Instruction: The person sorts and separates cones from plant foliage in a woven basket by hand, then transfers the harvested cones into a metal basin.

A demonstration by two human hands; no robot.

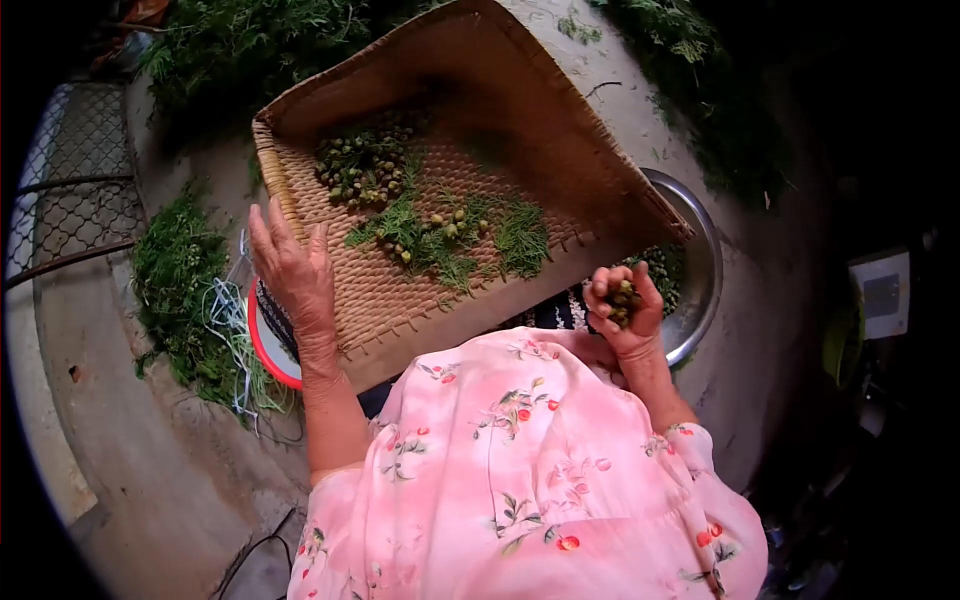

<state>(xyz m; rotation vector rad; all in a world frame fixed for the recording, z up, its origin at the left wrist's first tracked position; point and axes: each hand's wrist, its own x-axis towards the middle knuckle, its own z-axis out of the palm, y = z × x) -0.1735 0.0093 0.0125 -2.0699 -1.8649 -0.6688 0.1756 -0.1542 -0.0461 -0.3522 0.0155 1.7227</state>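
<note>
A woven winnowing basket point(365, 290) rests tilted across my lap. Inside it lie a heap of small green-brown cones point(365, 170) and some feathery green sprigs point(521, 240) with a few more cones among them. My left hand point(295, 270) is at the basket's left edge, fingers stretched out, with nothing seen in it. Near the basket's right front corner, my right hand point(630, 310) is curled around a handful of cones point(624, 301). Just behind that hand stands a metal basin point(712, 290) holding green material, partly hidden by the basket.
A red-rimmed basin point(268, 350) sits under the basket's left side. Beside it are pale plastic strings point(240, 340) and a pile of green branches point(185, 290). More cut branches point(250, 60) lie at the back. A wire mesh panel point(75, 190) stands at far left.
</note>
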